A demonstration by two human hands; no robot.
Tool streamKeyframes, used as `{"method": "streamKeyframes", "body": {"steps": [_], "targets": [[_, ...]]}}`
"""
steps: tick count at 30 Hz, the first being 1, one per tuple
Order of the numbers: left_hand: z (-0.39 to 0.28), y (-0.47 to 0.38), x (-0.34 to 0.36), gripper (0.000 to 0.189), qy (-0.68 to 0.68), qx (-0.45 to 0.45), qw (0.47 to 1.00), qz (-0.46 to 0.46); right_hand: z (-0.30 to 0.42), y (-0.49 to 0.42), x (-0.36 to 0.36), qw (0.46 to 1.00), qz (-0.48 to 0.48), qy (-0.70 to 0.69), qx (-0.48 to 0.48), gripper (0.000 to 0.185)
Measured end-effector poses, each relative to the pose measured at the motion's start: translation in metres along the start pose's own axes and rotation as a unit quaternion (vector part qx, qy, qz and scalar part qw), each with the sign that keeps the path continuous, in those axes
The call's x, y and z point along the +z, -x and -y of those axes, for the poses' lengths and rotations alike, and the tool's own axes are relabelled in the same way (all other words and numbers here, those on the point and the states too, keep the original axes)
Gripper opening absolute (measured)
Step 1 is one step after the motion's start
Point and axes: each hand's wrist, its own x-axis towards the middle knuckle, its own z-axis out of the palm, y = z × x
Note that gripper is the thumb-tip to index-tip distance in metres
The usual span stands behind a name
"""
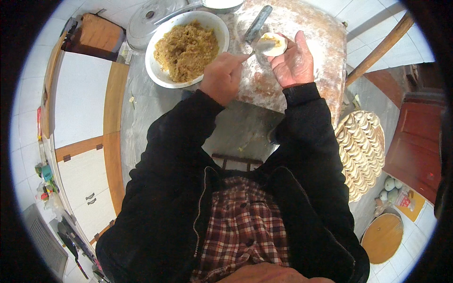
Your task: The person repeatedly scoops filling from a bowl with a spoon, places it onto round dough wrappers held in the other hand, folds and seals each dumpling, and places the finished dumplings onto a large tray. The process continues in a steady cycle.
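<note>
My left hand (223, 76) grips a metal spoon (263, 46) by its handle. The spoon's bowl rests against some filling on a round dough wrapper (276, 47). That wrapper lies on the fingers of my right hand (295, 63), palm up, thumb raised away from the dough. Close beside my left hand stands a white bowl (149, 63) heaped with brownish-yellow minced filling (187, 51). Below both hands is a flour-dusted wooden board (263, 93). A short grey cylindrical tool (259, 24) lies on it, just beyond the wrapper.
Rows of folded dumplings (361, 152) cover a round tray to the lower right. A wooden pole (380, 49) slants behind the board's right edge. A round metal lid (141, 26) lies beyond the bowl. White cabinets (83, 102) line the left, and a red door (414, 141) the right.
</note>
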Motion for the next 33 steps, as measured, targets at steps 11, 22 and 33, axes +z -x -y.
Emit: {"method": "streamKeyframes", "body": {"steps": [11, 22, 33], "targets": [[0.006, -0.001, -0.010, 0.018, -0.019, 0.041, 0.998, -0.040, 0.002, -0.007, -0.010, 0.998, 0.011, 0.050, -0.026, 0.060], [0.020, 0.041, -0.145, 0.016, -0.196, -0.150, 0.965, 0.086, 0.002, -0.008, -0.011, 0.997, 0.003, 0.065, 0.044, 0.063], [0.072, 0.054, -0.124, 0.015, -0.302, -0.093, 0.948, 0.047, 0.003, -0.007, -0.010, 0.997, -0.014, 0.066, 0.042, 0.045]]}}
